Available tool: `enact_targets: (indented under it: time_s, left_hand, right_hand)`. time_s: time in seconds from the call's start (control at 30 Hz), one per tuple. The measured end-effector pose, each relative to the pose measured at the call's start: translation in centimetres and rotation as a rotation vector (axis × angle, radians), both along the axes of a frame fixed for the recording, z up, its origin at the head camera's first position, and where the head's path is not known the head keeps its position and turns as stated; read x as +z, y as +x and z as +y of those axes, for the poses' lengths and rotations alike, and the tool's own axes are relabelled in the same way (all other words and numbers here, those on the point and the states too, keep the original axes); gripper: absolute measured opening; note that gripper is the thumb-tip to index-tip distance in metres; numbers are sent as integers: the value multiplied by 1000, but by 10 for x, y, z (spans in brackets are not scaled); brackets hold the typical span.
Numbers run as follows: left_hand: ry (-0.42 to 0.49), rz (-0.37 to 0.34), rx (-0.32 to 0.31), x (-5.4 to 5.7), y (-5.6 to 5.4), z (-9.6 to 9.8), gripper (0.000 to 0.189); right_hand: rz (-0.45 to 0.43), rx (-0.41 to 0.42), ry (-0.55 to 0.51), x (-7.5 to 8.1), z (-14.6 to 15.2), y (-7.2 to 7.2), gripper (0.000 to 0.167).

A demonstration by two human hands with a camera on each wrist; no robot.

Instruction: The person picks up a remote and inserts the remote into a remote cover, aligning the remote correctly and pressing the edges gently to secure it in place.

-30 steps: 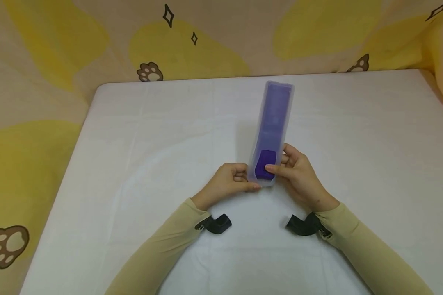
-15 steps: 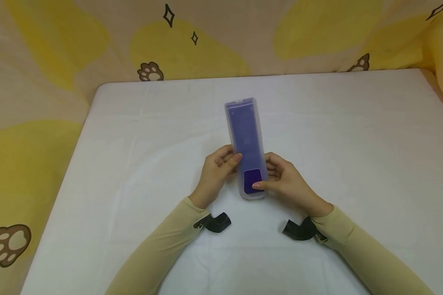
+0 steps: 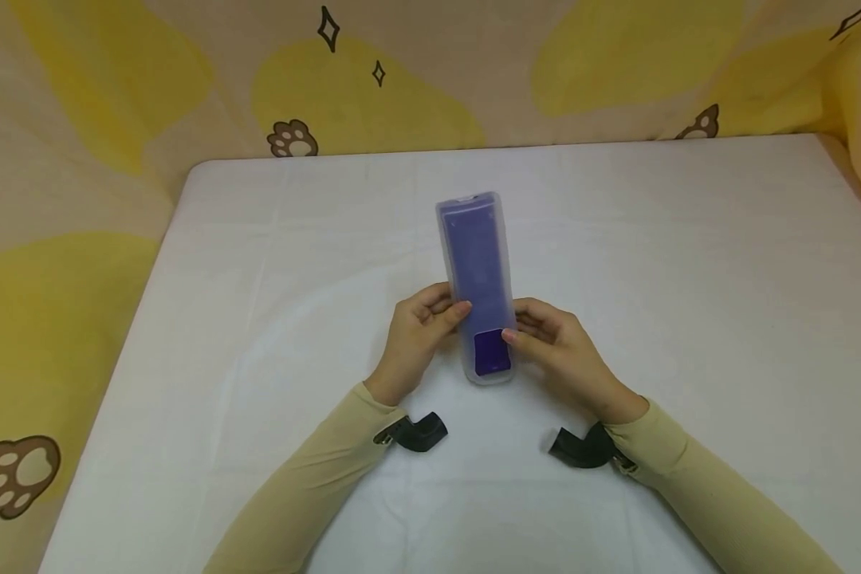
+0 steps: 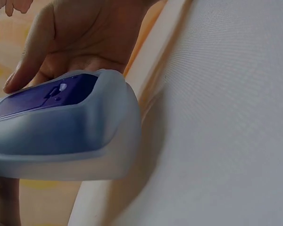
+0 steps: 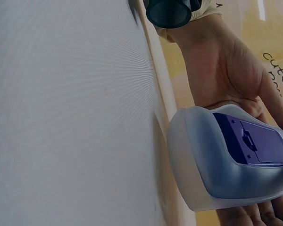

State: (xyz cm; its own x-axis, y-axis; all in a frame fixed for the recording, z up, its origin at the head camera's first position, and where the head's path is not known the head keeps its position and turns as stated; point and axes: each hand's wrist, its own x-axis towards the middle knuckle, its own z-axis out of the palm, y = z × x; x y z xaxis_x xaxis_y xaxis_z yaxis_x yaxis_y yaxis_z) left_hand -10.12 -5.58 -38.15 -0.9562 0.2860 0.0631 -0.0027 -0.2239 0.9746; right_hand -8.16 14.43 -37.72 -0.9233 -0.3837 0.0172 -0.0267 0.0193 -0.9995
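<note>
A long purple-blue remote control (image 3: 477, 263) in a translucent cover is held up with its back side showing. Near its lower end, a dark purple battery lid (image 3: 492, 352) with a small latch shows through a cutout. My left hand (image 3: 410, 347) grips the left side about midway, its thumb lying over the back. On the lower right side, my right hand (image 3: 563, 355) pinches the remote, thumb tip at the lid's upper right corner. Both hands' other fingers are partly hidden behind it. In the right wrist view the rounded end of the cover (image 5: 184, 160) is close to the camera.
A white-covered table (image 3: 294, 239) lies under the hands. Behind and to the left hangs a yellow and cream patterned cloth (image 3: 430, 72). Black curved camera mounts (image 3: 422, 433) stick out inward from both sleeves.
The remote has moved left and closer, turning from a rightward to a slight leftward lean. My left hand has shifted from its bottom end to its side. My right thumb has slid up the lid.
</note>
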Motion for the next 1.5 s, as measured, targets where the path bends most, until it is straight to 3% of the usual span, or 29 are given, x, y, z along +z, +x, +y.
enact_targets:
  time_s: [0.1,0.33,0.6,0.93,1.1,1.33,1.5]
  left_hand:
    - [8,24,-5,1,0,-1,36]
    - [27,100,-23,4,0,-2,74]
    - [7,167,-12,12,1,-2,79]
    - [6,248,-18,19,-2,-2,76]
    - [-10,252,-21,22,-5,-3,77]
    - [-32,274,5,33,-14,-3,78]
    - [-35,279,24,39,-18,-3,78]
  right_hand:
    - [49,-21,-19,0,0,0,32]
    - [115,-67,-20,3,0,1,33]
    - [173,-110,15,8,-2,4,32]
    - [232,-120,-43,11,-5,4,32]
    - [214,-105,-89,13,-7,2,33]
    - [205,-138,-47,24,-10,-7,34]
    - [193,-137,-95,29,-11,-12,35]
